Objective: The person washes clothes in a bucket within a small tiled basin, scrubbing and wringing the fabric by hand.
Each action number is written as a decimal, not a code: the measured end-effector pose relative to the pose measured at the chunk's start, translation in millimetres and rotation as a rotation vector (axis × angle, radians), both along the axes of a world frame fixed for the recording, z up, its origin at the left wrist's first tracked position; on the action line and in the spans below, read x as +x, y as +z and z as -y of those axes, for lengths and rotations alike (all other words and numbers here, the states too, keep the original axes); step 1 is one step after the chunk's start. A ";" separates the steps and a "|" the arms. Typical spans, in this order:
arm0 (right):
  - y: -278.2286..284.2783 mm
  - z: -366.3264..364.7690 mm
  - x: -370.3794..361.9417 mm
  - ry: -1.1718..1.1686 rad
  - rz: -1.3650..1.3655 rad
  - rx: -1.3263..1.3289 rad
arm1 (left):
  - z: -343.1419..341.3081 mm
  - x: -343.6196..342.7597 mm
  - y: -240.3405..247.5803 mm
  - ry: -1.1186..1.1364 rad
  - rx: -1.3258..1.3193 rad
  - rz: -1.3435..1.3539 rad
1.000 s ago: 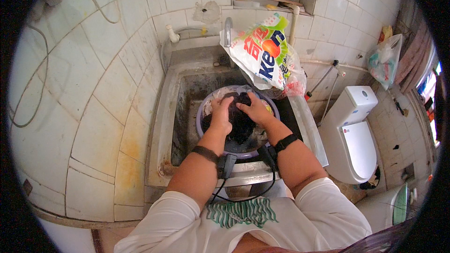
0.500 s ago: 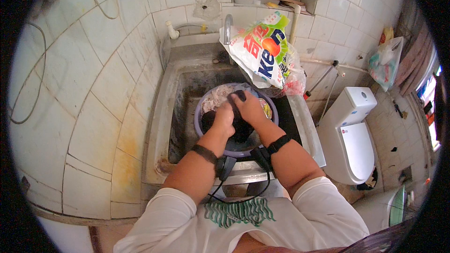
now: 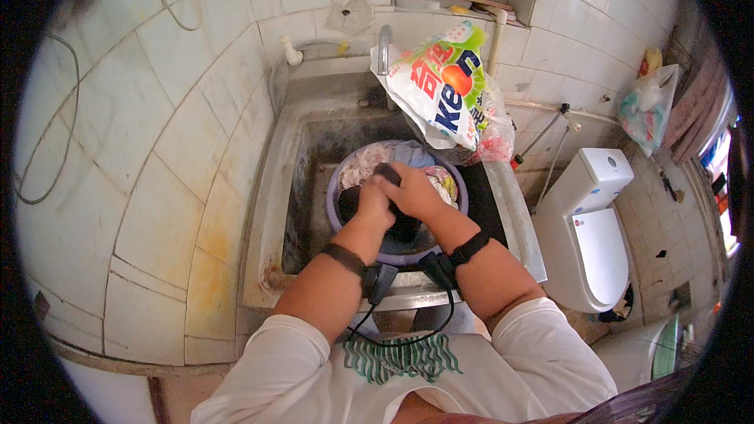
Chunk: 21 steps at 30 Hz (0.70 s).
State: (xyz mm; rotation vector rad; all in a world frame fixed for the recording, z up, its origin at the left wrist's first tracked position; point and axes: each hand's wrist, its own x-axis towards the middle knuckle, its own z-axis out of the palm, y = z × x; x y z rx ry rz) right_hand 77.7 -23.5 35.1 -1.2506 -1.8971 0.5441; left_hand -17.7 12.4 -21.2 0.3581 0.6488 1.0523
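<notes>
Over a round purple basin [image 3: 332,212], my left hand [image 3: 374,209] and my right hand [image 3: 418,193] are close together, both closed around a dark piece of cloth [image 3: 405,228]. A bunched end of it pokes up above my fingers, and the rest hangs into the basin below my wrists. Behind my hands lie a pale floral cloth [image 3: 364,165], a light blue cloth [image 3: 415,154] and a yellow-patterned cloth [image 3: 444,186]. My hands and forearms hide part of the basin's contents. What kind of garment the dark cloth is, I cannot tell.
The basin stands in a worn sink [image 3: 263,228] with a metal faucet [image 3: 384,49] at its back. A large white-and-green printed bag [image 3: 448,86] rests on the sink's back right corner. To the right is a white toilet [image 3: 601,251]; a plastic bag [image 3: 648,106] hangs beyond it.
My hands have drawn closer together around the dark cloth, with my right hand slightly lower. More of the blue cloth shows behind them.
</notes>
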 end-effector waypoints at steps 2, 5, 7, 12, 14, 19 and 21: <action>-13.4 -9.5 14.0 -0.313 0.060 -0.034 | 23.8 14.1 35.3 -0.015 -0.009 -0.127; -37.4 -27.6 35.6 -0.464 0.013 -0.123 | 52.5 20.4 79.5 -0.024 -0.039 -0.375; -51.4 -37.0 34.7 -0.411 0.001 -0.090 | 34.0 14.8 49.3 -0.038 -0.024 -0.342; -51.3 -34.2 35.7 -0.227 -0.179 -0.011 | 16.4 15.2 24.9 0.007 0.027 -0.244; -28.2 -18.9 26.3 -0.197 -0.133 -0.013 | 18.7 11.6 33.7 0.007 0.054 -0.136; 11.8 5.5 -1.4 0.021 0.092 0.003 | 3.6 7.3 -0.3 0.018 0.018 0.088; -1.5 -4.9 6.5 -0.198 0.060 -0.052 | 3.3 15.8 -4.2 -0.046 0.026 -0.023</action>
